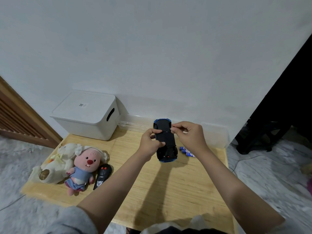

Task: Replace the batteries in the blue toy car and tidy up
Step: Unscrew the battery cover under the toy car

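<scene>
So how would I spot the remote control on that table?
Start at the white lidded box at the table's far left corner, then come toward the near edge past two soft toys. Beside the pink-faced doll lies the remote control: it is the only hard, black thing there, with two red buttons.

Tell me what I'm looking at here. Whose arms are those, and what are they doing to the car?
The picture comes from a camera worn on a person's head, so you see that person's own two arms reaching forward. The left hand holds a blue toy car turned upside down, so its black underside faces up. The right hand pinches something tiny and thin against that underside; it is too small to name. On the wooden table, blue batteries lie beside the car. On the left are a white plush toy, a pink plush toy and a black remote control. A white lidded box stands at the back.
</scene>
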Action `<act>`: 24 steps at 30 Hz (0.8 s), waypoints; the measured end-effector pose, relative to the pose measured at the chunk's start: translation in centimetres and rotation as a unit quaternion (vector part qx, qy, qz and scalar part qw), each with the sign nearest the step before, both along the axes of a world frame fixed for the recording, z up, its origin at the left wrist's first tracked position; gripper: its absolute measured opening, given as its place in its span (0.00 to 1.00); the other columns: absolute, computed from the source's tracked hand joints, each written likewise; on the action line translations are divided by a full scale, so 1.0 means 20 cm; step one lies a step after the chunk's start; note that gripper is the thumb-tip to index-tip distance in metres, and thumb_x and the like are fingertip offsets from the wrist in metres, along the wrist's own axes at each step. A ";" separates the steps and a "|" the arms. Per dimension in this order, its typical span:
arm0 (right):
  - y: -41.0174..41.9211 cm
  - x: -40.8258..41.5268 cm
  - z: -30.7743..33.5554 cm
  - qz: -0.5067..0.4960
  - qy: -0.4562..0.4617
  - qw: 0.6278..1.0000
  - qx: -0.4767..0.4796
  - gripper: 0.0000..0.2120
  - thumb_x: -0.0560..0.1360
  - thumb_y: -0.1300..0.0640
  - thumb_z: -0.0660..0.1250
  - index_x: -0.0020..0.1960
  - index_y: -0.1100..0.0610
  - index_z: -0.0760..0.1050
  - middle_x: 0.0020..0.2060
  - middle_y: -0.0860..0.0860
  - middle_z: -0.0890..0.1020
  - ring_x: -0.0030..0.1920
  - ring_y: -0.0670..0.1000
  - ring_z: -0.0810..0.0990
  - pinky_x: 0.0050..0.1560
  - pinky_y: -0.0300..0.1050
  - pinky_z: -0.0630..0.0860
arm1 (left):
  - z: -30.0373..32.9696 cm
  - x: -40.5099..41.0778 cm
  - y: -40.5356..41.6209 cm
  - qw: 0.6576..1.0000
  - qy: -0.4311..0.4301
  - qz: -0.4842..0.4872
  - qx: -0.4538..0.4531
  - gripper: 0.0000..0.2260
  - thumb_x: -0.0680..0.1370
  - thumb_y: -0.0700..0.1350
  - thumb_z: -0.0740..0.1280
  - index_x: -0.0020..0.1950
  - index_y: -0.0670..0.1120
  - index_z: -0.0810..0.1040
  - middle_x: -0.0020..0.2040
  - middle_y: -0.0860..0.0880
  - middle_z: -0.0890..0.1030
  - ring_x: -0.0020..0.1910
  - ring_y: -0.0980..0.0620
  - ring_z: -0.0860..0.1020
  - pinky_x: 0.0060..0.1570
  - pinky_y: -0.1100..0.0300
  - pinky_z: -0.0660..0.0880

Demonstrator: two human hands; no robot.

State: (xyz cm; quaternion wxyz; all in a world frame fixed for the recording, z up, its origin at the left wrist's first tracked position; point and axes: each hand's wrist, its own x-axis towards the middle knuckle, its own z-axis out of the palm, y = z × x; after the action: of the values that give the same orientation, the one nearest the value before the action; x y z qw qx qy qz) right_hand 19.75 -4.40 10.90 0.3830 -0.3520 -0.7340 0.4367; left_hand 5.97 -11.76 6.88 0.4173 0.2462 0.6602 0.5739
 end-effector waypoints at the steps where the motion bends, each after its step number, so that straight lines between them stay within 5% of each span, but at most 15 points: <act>1: 0.00 0.00 0.00 -0.001 0.001 1.000 0.001 0.04 0.70 0.64 0.73 0.45 0.59 0.83 0.38 0.50 0.85 0.41 0.47 0.84 0.47 0.37 0.79 | 0.00 0.00 0.00 1.000 0.001 -0.003 0.002 0.20 0.68 0.25 0.69 0.47 0.49 0.75 0.49 0.46 0.75 0.55 0.41 0.77 0.45 0.51 0.80; 13: 0.00 -0.01 -0.03 -0.044 0.009 0.999 -0.027 0.10 0.69 0.57 0.75 0.36 0.59 0.76 0.35 0.52 0.84 0.39 0.48 0.84 0.43 0.44 0.80 | -0.02 0.00 -0.03 1.000 0.000 -0.009 0.012 0.20 0.68 0.26 0.69 0.48 0.50 0.77 0.50 0.44 0.77 0.56 0.39 0.77 0.45 0.50 0.80; 24: -0.01 0.00 0.00 -0.037 0.056 0.997 -0.037 0.09 0.68 0.62 0.75 0.38 0.51 0.78 0.37 0.48 0.84 0.39 0.46 0.83 0.43 0.33 0.78 | 0.01 0.00 -0.06 0.998 -0.023 -0.024 0.045 0.24 0.71 0.28 0.70 0.60 0.51 0.77 0.55 0.43 0.75 0.50 0.44 0.78 0.38 0.57 0.80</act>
State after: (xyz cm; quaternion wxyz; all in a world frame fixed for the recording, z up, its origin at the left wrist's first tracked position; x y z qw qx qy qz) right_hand 19.68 -4.67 10.90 0.4258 -0.3677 -0.6817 0.4678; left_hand 5.99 -12.92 7.01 0.4348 0.2669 0.6178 0.5984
